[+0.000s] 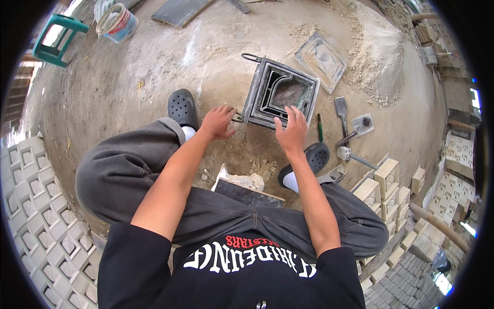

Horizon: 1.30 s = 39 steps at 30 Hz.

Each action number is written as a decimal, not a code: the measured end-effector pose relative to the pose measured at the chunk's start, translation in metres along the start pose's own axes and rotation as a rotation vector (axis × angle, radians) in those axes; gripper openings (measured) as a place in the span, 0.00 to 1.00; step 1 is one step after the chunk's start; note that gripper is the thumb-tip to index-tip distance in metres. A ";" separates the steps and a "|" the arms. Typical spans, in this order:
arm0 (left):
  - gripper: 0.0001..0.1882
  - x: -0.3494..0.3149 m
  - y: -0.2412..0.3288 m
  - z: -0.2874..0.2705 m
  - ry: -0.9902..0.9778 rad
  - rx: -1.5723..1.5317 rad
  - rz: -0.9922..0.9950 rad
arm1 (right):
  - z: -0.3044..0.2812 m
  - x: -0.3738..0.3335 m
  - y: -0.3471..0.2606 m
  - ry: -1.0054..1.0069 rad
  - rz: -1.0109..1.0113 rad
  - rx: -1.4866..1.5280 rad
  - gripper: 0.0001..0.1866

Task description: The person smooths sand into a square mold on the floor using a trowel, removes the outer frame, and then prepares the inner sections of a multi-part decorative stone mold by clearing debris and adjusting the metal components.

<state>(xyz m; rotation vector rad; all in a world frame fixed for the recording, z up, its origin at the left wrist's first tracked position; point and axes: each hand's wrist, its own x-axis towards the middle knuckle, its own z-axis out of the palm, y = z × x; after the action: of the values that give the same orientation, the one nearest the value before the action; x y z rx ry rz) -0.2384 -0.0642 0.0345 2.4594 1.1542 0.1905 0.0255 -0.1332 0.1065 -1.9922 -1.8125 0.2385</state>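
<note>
round paint bucket (117,22) with colourful label, top left, on sandy ground

The person wears a black short-sleeved shirt (231,268) with white and red lettering, and loose grey trousers (128,170) with rolled cuffs. Black perforated clogs (182,107) over white socks (189,133) cover both feet, at 11 and 2 o'clock from the shirt. Both forearms are bare.
</note>
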 end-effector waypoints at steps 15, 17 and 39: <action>0.09 0.050 0.007 0.024 -0.283 0.215 0.051 | 0.012 -0.053 0.049 -0.273 0.169 -0.165 0.63; 0.09 0.050 0.005 0.024 -0.295 0.224 0.073 | 0.012 -0.053 0.048 -0.280 0.163 -0.164 0.63; 0.33 0.011 -0.021 0.013 -0.205 -0.683 -0.604 | 0.008 -0.051 0.042 -0.300 0.158 -0.103 0.62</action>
<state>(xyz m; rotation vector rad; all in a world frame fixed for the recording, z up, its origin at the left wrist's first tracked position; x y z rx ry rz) -0.2425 -0.0476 0.0135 1.4435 1.3900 0.1187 0.0537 -0.1832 0.0738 -2.2760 -1.8764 0.5272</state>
